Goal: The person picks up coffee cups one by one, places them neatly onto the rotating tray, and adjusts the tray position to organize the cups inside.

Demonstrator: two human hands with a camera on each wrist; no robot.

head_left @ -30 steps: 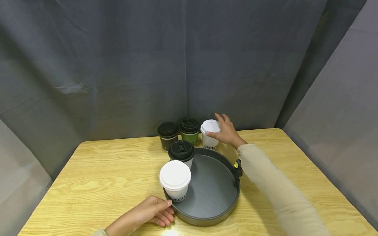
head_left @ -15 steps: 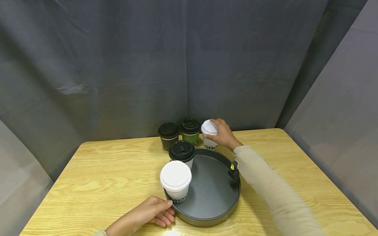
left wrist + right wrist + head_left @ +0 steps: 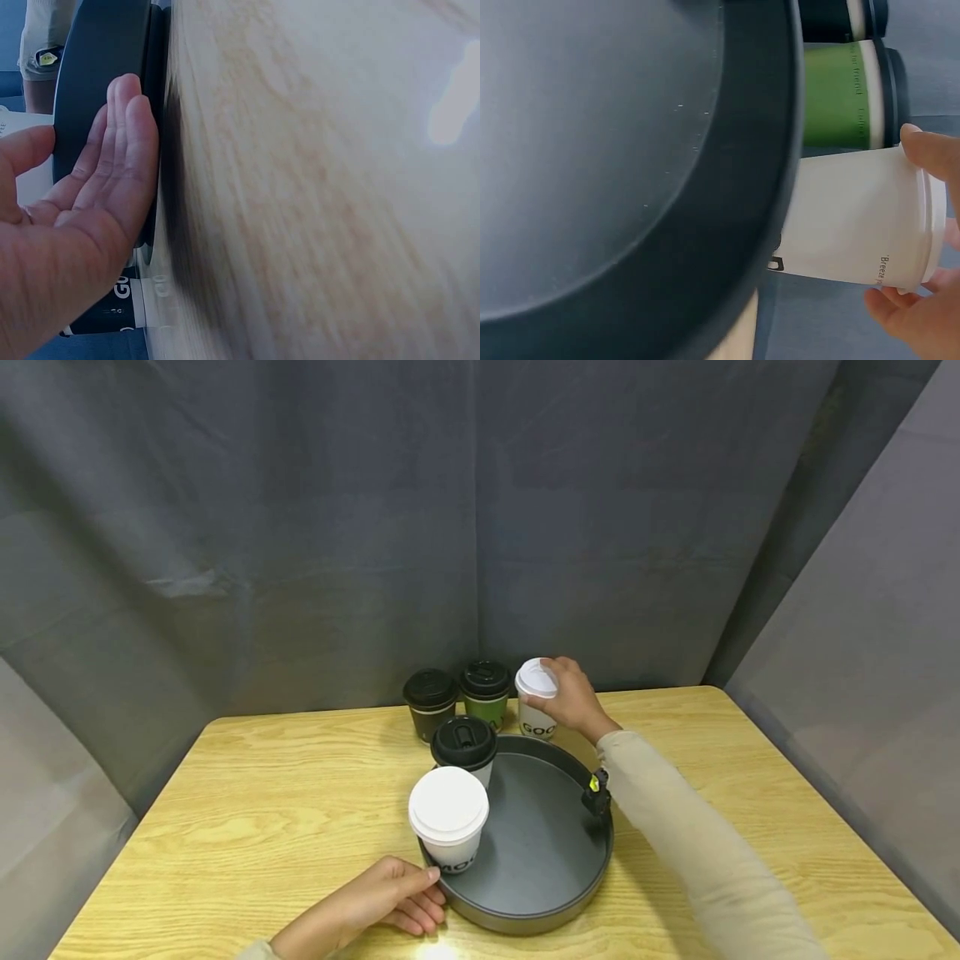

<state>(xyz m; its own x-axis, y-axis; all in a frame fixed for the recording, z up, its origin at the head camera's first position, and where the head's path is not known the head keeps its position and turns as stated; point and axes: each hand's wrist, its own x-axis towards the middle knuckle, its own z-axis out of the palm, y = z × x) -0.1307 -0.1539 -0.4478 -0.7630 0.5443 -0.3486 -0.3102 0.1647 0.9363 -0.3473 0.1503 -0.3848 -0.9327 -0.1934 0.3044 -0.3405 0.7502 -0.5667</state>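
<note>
My right hand grips a white lidded paper cup near its lid, behind the tray. In the right wrist view, thumb and fingers wrap the lid end of this white cup. My left hand rests at the near left side of a round dark grey tray. Its fingers lie straight along the outer wall, and the thumb touches the rim. Inside the tray stand a white cup with a white lid and, behind it, a cup with a black lid.
A green cup with a black lid and a dark cup with a black lid stand at the table's back edge, left of the held cup. A grey curtain hangs behind the wooden table.
My right hand has closed its fingers on the white cup at the back, and the cup has risen slightly. My left hand and the tray have stayed in place.
</note>
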